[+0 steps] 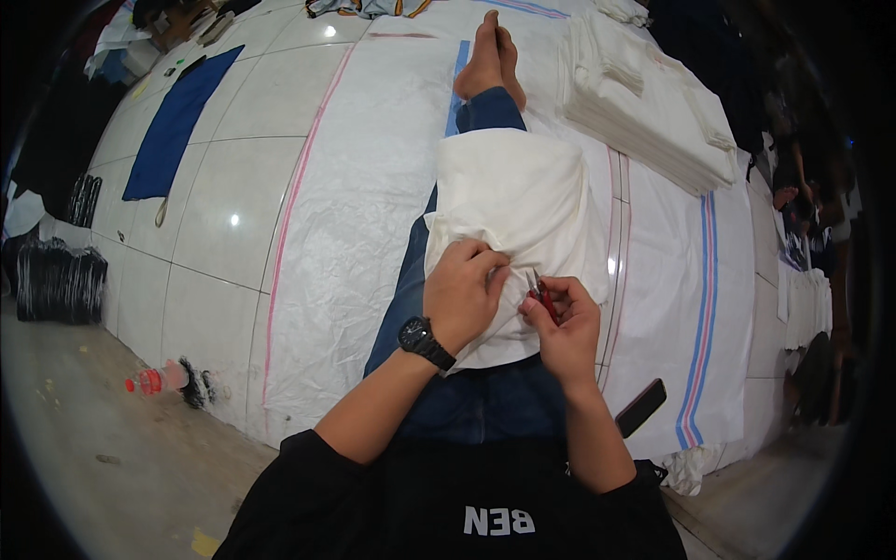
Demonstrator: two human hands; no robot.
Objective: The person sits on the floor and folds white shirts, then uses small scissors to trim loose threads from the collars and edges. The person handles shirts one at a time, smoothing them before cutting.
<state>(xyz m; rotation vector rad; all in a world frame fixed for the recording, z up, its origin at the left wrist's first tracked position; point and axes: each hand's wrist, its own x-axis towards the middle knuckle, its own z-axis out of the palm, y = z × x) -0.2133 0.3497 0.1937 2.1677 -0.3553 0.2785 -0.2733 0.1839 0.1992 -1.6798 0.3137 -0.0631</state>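
Observation:
A white cloth (513, 177) lies spread over my outstretched legs in blue jeans. My left hand (465, 291), with a black watch (422, 338) on its wrist, pinches a fold of this cloth near its middle. In my right hand (567, 327) is a pair of small red-handled thread snips (544, 295), gripped between thumb and fingers. The metal tips point up and away from me, just right of my left fingers and close above the cloth. Whether the blades touch a thread is too small to tell.
A tall stack of folded white cloths (644, 112) sits at the far right on white sheeting (345, 187). By my right forearm lies a dark phone (641, 408). Leftward are a blue cloth (177, 131), a plastic bottle (157, 378) and black bundles (61, 283). A person's hand (785, 197) shows far right.

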